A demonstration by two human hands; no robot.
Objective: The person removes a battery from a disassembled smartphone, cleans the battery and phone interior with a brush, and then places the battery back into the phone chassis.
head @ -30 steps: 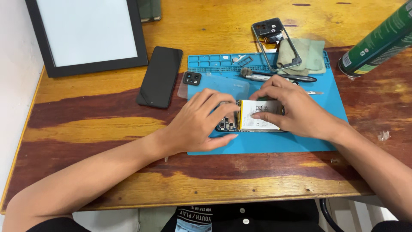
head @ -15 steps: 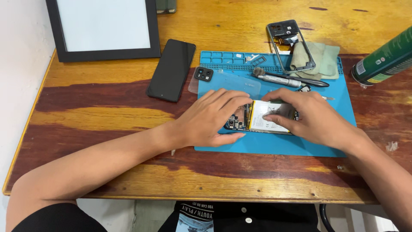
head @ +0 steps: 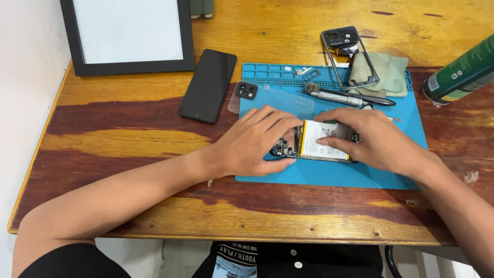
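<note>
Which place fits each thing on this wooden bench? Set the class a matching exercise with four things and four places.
Things:
1. Opened phone with white battery
2. Black intact phone
3. Green spray can
4. Grey phone frame

Places:
A. On bare wood, left of the blue mat
B. Far right edge of the table
C. Mat's top right, partly on a green cloth
D. Under both hands, mid-mat

Pairs: 1-D, 2-A, 3-B, 4-C

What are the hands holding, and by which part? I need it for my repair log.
Both hold the opened phone on the blue mat: the left hand grips its camera end, the right hand its other end, fingers on the white battery.
</note>
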